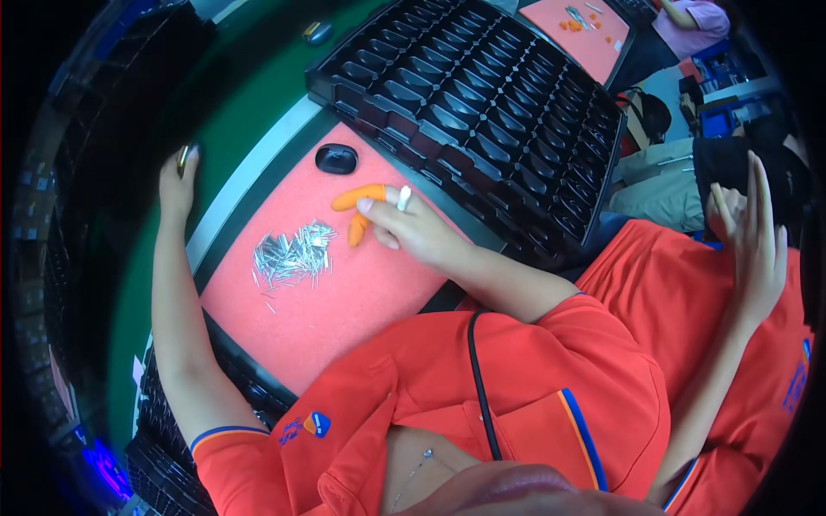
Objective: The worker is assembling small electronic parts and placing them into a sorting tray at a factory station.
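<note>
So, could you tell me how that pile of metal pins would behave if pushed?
The pins look thin and loose, so they would probably scatter or roll apart. The pink mat looks soft, which may slow them. Single pins seem light and hard to pinch.

packaging: black moulded compartment tray (482, 112) top centre, on bench behind pink mat, rows of slots | second black tray stack (163, 447) lower left, edge only | labels: none readable as such | signs: none | screens: none
</note>
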The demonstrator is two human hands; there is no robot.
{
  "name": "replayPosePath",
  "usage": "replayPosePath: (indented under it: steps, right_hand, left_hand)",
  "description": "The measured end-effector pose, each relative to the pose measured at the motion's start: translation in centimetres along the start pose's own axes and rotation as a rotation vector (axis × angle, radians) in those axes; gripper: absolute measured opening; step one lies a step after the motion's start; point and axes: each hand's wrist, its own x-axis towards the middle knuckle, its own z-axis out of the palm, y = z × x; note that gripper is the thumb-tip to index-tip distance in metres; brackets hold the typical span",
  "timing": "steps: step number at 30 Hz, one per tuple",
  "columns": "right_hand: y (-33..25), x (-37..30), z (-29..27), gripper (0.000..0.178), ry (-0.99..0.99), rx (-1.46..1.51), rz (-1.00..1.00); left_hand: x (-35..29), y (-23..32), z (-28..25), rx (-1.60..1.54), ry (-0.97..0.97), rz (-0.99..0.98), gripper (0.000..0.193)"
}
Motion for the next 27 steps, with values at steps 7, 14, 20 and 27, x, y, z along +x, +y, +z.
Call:
replayPosePath:
  steps: [7,14,20,27]
  right_hand:
    - [0.6,-0.4,-0.7,0.028,-0.028,-0.346,-0.101]
    - [-1.3,3.9,-2.2,0.034,0.365,-0.980,-0.217]
    - [-4.2,5.1,2.5,0.032,0.418,-1.287,-0.256]
    - [0.4,6.9,-1.0,0.025,0.339,-1.433,-0.327]
  left_hand:
    - [-4.6,7.7,-3.1,-0.505,0.145,-0.091,0.055]
    - [-14.0,18.6,-9.5,-0.852,0.148,0.485,0.058]
    - [-16.1,20.8,-13.2,-0.782,0.364,0.575,0.117]
    - [-16.8,21.8,-13.2,-0.922,0.395,0.607,0.102]
